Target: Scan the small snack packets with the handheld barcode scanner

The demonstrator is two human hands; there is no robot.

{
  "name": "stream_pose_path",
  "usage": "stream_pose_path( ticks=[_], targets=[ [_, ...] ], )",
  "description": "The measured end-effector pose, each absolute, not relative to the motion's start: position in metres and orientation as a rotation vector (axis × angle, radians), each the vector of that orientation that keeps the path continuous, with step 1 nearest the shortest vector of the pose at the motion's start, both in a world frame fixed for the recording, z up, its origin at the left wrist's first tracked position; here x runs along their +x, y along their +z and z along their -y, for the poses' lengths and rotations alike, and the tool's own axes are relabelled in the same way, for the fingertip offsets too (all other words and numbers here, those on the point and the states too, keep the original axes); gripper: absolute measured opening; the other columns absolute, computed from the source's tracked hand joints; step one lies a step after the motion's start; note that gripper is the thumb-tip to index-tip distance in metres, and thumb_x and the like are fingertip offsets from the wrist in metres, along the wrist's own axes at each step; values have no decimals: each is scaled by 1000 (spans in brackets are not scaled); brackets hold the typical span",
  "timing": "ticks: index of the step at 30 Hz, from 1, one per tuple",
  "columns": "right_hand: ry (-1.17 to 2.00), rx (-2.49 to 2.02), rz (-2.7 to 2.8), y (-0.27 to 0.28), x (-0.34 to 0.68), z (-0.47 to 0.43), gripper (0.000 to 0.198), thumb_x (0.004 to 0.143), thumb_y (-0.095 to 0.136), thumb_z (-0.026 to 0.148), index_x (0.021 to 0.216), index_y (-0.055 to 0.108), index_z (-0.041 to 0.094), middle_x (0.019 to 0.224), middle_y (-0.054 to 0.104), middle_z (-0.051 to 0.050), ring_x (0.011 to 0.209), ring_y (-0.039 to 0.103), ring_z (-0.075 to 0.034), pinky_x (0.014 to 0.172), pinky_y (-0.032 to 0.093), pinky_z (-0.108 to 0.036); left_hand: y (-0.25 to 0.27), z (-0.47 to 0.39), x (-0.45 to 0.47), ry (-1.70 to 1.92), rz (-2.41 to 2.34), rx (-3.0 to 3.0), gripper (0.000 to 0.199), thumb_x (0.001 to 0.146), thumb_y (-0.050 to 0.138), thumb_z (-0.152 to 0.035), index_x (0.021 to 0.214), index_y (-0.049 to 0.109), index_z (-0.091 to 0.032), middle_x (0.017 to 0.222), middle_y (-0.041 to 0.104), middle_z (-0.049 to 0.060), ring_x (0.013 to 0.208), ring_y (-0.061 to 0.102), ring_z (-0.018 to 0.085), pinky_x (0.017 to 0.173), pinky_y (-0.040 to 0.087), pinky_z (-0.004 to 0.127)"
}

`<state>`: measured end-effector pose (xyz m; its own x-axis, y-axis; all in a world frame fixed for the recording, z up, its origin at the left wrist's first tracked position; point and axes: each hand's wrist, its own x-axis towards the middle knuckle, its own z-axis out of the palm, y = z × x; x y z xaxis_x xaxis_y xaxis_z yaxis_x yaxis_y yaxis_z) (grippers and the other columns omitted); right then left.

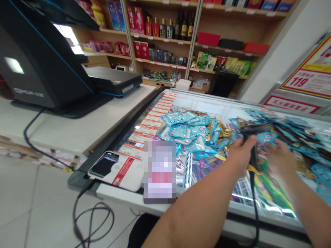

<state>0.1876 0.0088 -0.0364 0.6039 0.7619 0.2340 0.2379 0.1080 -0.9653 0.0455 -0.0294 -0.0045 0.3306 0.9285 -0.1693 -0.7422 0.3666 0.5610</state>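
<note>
Left forearm (196, 203) nearest, crossing the near edge of the counter (121, 195) toward the right. Left hand (241, 156) is wrapped round the handle of the black scanner (254, 129), thumb high on the grip; firm hold, by the look of it. Scanner sits right of centre, head raised over the packets, cord (254, 206) dropping over the near edge between the two arms. Right hand (280, 158) is just right of the scanner, fingers bent at a blue packet (267, 137); motion blur there, can't tell if it's pinched or only touched. Left pile (181, 132) lies mid-counter, right pile (292, 134) spreads along the right side.

To do this well, I'd say: scanner head steady and aimed at the packet, packet turned flat toward it by the right hand, fingers off its printed face. Packets look light and slippery, so piles could slide into each other; lift one at a time.

Edges: near rim runs right under both arms, and the cord could snag there. Pixelated device (159, 172) and white slab (116, 170) sit close to the near left rim, easy to knock with the left elbow. Most room is above the piles; bare glass shows on the far side, behind the left pile.
</note>
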Motion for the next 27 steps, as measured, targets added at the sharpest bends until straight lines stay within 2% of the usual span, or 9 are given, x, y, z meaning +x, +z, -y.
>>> stream_pose_path(
  ticks=[3, 5, 7, 12, 19, 27],
  targets=[
    [587, -1460, 976, -41, 191, -11, 30, 61, 69, 36, 86, 58, 23, 64, 60, -2, 44, 51, -15, 44, 38, -30, -7, 27, 41, 1115, -529, 456, 34, 68, 69, -47, 83, 61, -18, 72, 60, 0, 46, 53, 8, 42, 46, 21],
    [508, -1493, 1065, -39, 187, -8, 28, 62, 68, 40, 80, 58, 20, 57, 54, 1, 44, 47, -13, 43, 36, -27, -6, 28, 36, 1087, -596, 474, 35, 69, 69, -48, 81, 61, -17, 62, 56, -2, 43, 51, 8, 39, 44, 20],
    [509, -1478, 1068, -35, 182, -7, 29, 61, 67, 40, 77, 57, 18, 56, 52, 3, 47, 49, -13, 46, 39, -26, -3, 29, 30, 1035, -656, 468, 35, 72, 65, -49, 79, 60, -16, 56, 55, -2, 39, 48, 7, 38, 41, 19],
    [649, -1335, 1053, -40, 181, -22, 26, 64, 61, 42, 77, 55, 20, 56, 52, 4, 44, 49, -12, 43, 40, -24, 3, 23, 17, 966, -637, 486, 35, 79, 58, -49, 87, 61, -15, 56, 58, 0, 38, 51, 9, 35, 37, 18],
    [670, -1278, 1023, -51, 184, -34, 14, 71, 53, 33, 80, 52, 22, 61, 53, 5, 43, 51, -11, 41, 42, -23, 4, 20, 12, 994, -670, 541, 30, 81, 57, -43, 83, 60, -13, 56, 58, 1, 38, 51, 9, 35, 39, 18],
    [734, -1177, 832, -41, 181, -32, 12, 72, 49, 22, 82, 44, 22, 72, 58, 4, 54, 58, -12, 52, 52, -26, 10, 22, 7, 1011, -735, 584, 30, 82, 57, -41, 88, 61, -12, 56, 59, 1, 37, 51, 9, 35, 41, 18]
  ],
)
